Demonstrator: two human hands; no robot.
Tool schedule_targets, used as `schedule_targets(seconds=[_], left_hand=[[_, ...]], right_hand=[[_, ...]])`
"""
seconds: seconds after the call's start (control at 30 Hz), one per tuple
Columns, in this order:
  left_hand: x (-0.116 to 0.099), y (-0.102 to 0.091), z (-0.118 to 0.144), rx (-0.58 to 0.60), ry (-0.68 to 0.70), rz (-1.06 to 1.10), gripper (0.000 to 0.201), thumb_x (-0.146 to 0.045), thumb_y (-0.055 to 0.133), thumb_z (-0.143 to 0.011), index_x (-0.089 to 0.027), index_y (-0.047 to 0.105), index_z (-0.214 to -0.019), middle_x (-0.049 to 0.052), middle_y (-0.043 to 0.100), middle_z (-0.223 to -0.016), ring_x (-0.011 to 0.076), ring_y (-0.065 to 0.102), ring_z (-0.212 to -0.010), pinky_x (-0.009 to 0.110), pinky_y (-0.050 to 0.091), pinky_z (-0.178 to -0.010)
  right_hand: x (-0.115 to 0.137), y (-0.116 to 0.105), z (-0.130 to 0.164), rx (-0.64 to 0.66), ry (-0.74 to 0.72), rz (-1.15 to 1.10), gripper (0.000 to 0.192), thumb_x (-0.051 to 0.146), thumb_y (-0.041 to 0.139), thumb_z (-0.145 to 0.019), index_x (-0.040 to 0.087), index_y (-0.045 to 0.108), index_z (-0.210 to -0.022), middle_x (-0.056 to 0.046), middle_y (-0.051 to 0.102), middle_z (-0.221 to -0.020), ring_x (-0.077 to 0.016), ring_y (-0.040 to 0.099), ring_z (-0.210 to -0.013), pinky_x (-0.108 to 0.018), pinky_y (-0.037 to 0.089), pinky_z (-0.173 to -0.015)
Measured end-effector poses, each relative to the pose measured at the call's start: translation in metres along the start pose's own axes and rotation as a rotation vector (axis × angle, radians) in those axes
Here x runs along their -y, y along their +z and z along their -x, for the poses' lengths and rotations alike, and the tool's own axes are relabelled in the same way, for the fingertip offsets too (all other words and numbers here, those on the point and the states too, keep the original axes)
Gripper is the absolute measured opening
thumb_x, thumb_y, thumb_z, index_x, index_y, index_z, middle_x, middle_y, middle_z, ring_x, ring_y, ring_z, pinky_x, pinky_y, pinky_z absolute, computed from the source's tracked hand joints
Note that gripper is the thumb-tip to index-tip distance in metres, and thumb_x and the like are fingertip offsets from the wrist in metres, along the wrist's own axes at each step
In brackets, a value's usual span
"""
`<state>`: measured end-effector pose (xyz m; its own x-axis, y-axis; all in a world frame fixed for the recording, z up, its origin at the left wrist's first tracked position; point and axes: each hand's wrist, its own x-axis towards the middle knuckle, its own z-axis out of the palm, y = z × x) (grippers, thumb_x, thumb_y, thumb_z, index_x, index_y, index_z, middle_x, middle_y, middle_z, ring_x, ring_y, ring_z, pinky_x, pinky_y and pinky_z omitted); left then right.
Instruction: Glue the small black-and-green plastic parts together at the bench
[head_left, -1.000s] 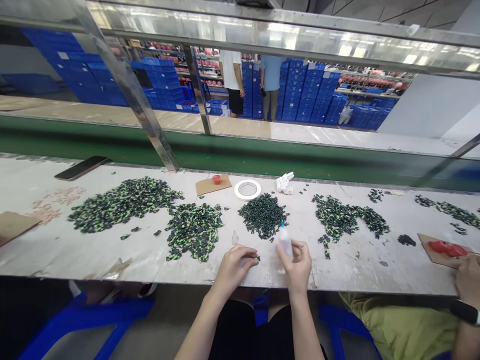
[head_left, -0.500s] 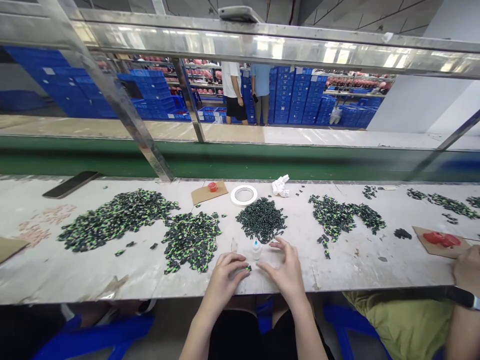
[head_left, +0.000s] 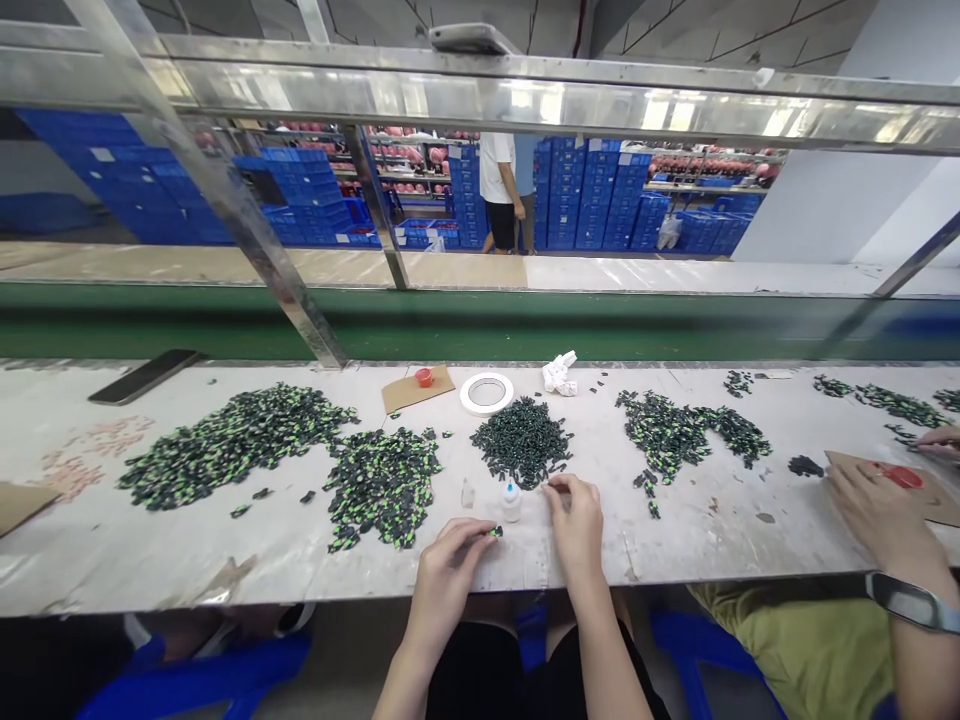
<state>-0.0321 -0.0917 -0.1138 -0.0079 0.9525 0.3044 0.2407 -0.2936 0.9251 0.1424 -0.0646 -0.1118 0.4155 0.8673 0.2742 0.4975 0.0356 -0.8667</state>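
My left hand [head_left: 450, 562] pinches a small black-and-green piece [head_left: 496, 532] between thumb and fingertips, just above the table's front part. My right hand [head_left: 576, 525] has its fingers drawn together by the lower right edge of a heap of small dark parts [head_left: 521, 440]. Whatever is between those fingertips is too small to make out. Between my hands stands a small clear bottle [head_left: 511, 504] with a blue tip, upright and touched by neither hand. Left of the bottle lies a small translucent piece [head_left: 468, 493].
Heaps of black-and-green pieces [head_left: 386, 490] lie left and right. Behind are a tape roll [head_left: 487, 394], a red cup [head_left: 424, 378] on cardboard, crumpled white paper [head_left: 560, 374] and a metal post [head_left: 300, 300]. A co-worker's hand [head_left: 885, 515] works at the right.
My right hand has left the bottle's side, and its spread fingers have closed near the dark heap. My left hand keeps the piece. The co-worker's hand has come further into view.
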Motion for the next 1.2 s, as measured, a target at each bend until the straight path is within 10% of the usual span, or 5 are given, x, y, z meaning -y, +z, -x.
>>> schedule_targets(seconds=[0.17,0.33,1.2], left_hand=[[-0.021,0.006,0.001,0.003,0.042,-0.003,0.013,-0.029,0.062,-0.084,-0.022,0.073,-0.083,0.005,0.072,-0.082,0.0202,0.068,-0.081,0.03,0.058,-0.072],[-0.028,0.012,0.001,0.05,0.103,-0.003,0.016,-0.027,0.059,-0.087,-0.022,0.074,-0.089,0.006,0.073,-0.082,0.0207,0.067,-0.081,0.033,0.058,-0.072],[-0.037,0.006,0.001,0.138,0.12,0.039,0.014,-0.016,0.061,-0.085,-0.02,0.074,-0.086,0.006,0.074,-0.08,0.0196,0.067,-0.079,0.032,0.057,-0.071]], right_hand=[[0.008,-0.024,0.021,0.15,0.174,-0.314,0.027,0.045,0.065,-0.079,0.018,0.07,-0.084,-0.007,0.072,-0.084,-0.0222,0.068,-0.077,-0.034,0.056,-0.069],[0.024,-0.038,0.04,0.382,-0.013,-0.335,0.025,0.034,0.056,-0.088,0.023,0.075,-0.098,-0.008,0.072,-0.092,-0.0213,0.068,-0.084,-0.031,0.057,-0.07],[0.03,-0.045,0.035,0.447,-0.003,-0.391,0.009,0.028,0.071,-0.077,0.023,0.078,-0.08,-0.006,0.074,-0.079,-0.0204,0.07,-0.075,-0.032,0.058,-0.07]])
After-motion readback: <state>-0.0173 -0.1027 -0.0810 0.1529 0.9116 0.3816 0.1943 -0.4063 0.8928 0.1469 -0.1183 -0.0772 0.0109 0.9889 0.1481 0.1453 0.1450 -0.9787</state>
